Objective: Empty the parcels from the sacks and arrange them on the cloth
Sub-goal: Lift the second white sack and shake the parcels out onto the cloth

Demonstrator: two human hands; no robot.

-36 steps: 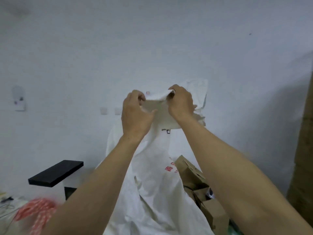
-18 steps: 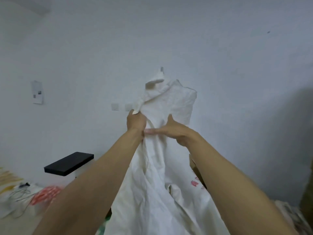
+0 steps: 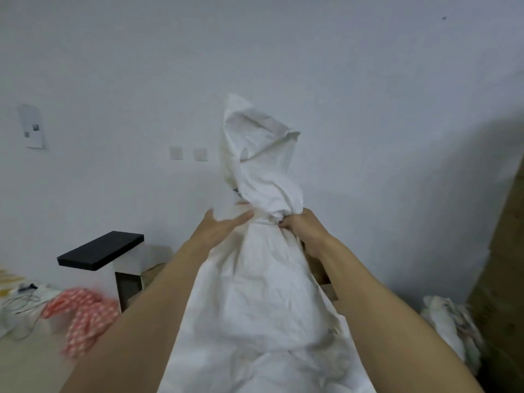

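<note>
A large white woven sack (image 3: pixel 263 293) hangs upright in front of me, filling the middle of the view. Its top end (image 3: pixel 255 154) flops above a pinched neck. My right hand (image 3: pixel 304 226) is closed tight around that neck from the right. My left hand (image 3: pixel 219 226) lies against the sack's left side with fingers stretched out flat, not gripping. A bit of a brown cardboard parcel (image 3: pixel 321 272) shows behind my right forearm. The cloth on the floor is hidden by the sack.
A black-topped white cabinet (image 3: pixel 102 251) stands at the left by the wall. A red-and-white patterned cloth (image 3: pixel 85 316) and cables (image 3: pixel 19 304) lie at far left. Another crumpled white sack (image 3: pixel 450 324) sits at the right, beside a tall brown stack (image 3: pixel 504 279).
The sack has been gathered: my right hand went from flat against it to clenched around a twisted neck. My left hand let go of its edge and opened. The parcels dropped from sight.
</note>
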